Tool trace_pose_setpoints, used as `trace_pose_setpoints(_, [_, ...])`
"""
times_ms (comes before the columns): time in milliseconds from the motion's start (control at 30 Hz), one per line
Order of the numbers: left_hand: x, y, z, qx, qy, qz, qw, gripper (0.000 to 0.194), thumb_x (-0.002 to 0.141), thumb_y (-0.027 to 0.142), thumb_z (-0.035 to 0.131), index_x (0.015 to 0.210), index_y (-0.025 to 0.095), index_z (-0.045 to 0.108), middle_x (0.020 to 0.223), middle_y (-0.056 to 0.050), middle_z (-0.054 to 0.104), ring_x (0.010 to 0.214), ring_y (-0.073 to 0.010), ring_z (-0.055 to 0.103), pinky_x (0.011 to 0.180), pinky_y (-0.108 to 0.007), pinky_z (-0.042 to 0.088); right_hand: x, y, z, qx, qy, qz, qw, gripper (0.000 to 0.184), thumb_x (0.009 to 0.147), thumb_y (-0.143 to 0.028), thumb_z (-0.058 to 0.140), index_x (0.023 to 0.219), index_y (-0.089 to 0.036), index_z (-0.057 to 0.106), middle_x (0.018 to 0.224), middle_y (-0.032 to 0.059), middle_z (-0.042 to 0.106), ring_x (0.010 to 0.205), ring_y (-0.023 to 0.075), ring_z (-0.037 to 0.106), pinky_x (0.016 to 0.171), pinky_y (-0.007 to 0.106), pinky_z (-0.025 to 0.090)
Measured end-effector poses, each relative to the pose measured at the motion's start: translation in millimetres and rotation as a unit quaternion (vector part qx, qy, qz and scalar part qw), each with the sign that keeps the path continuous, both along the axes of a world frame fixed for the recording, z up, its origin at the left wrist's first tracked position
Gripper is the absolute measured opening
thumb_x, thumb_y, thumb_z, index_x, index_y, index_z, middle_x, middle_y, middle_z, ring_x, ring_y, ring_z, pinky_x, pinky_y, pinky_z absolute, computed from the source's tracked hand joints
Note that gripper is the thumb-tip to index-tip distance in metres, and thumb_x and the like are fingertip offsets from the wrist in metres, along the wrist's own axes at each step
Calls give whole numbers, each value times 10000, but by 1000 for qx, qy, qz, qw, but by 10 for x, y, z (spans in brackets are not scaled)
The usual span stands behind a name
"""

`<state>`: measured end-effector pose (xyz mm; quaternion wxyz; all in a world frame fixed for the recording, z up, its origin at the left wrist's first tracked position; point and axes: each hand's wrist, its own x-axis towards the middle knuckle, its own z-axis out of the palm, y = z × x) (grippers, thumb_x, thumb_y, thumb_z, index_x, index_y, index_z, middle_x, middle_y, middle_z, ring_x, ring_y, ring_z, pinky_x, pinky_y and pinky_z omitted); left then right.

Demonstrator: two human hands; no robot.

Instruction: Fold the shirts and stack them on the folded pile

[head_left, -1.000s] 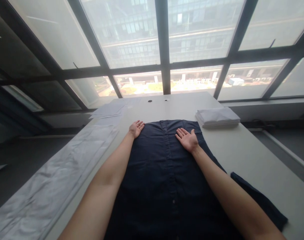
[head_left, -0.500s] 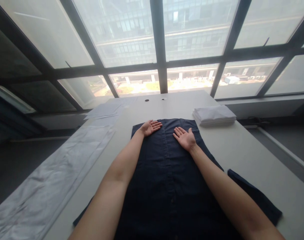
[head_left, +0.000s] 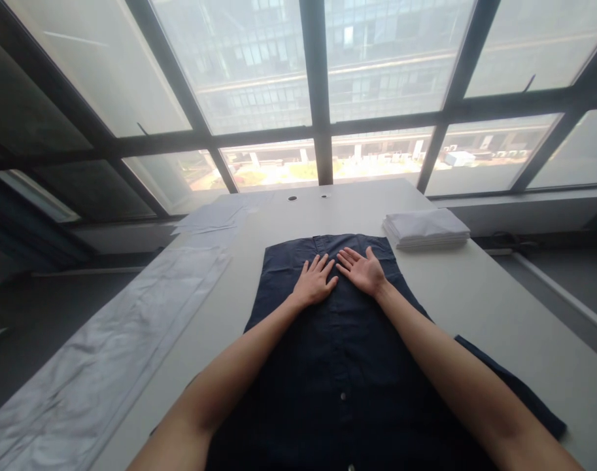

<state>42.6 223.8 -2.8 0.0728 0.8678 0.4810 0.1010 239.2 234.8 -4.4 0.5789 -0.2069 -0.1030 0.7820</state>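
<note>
A dark navy button-up shirt (head_left: 322, 347) lies spread on the white table, its hem at the far end and its button placket running down the middle. My left hand (head_left: 315, 281) rests palm down on the cloth, just left of the placket, fingers spread. Close beside it, my right hand (head_left: 364, 269) is turned palm up with the fingers stretched out, over the shirt's upper right part. Neither hand grips anything. One sleeve sticks out at the right, beyond my right forearm; the left sleeve is mostly hidden by my left arm.
A stack of folded white cloth (head_left: 426, 229) sits at the far right of the table (head_left: 494, 314). White sheets (head_left: 214, 212) and a long wrinkled white cloth (head_left: 102, 347) line the left edge. Large windows with dark frames (head_left: 320, 98) stand behind.
My left hand has turned from palm up to palm down and moved right and nearer, from the far left hem to beside my right hand. The right hand has barely moved.
</note>
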Motion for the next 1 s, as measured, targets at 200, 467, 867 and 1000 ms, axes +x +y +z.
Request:
trace_pose_setpoints(200, [2, 36, -3, 21, 52, 5, 998, 686, 1003, 592, 299, 1581, 223, 319, 1672, -59, 199, 1544, -306, 121, 1233, -562, 130, 32, 428, 56, -23, -49, 115, 992, 669, 1028, -591, 209, 1381, -98, 490, 1374, 252, 571, 1260, 303, 602, 856, 473, 615])
trace_pose_setpoints(467, [12, -11, 15, 25, 53, 12, 998, 671, 1001, 607, 271, 1580, 271, 314, 1674, -24, 203, 1542, -293, 142, 1231, -547, 157, 437, 1001, 191, -20, -139, -111, 984, 554, 1047, -560, 223, 1296, -180, 539, 1288, 157, 642, 1140, 185, 659, 873, 393, 603])
trace_pose_setpoints(867, [21, -8, 32, 21, 64, 17, 998, 662, 999, 595, 279, 1582, 283, 305, 1674, -14, 205, 1545, -282, 129, 1236, -535, 145, 38, 946, 150, -32, -135, -93, 986, 526, 1045, -536, 227, 1357, -211, 498, 1417, 141, 564, 1260, 180, 592, 970, 393, 562])
trace_pose_setpoints(1000, [17, 1, 18, 17, 57, 15, 998, 667, 998, 603, 272, 1582, 283, 304, 1676, -15, 197, 1544, -281, 132, 1236, -542, 144, 187, 769, 188, -16, -128, -108, 986, 529, 1037, -546, 261, 1329, -200, 534, 1375, 131, 602, 1253, 183, 595, 989, 367, 553])
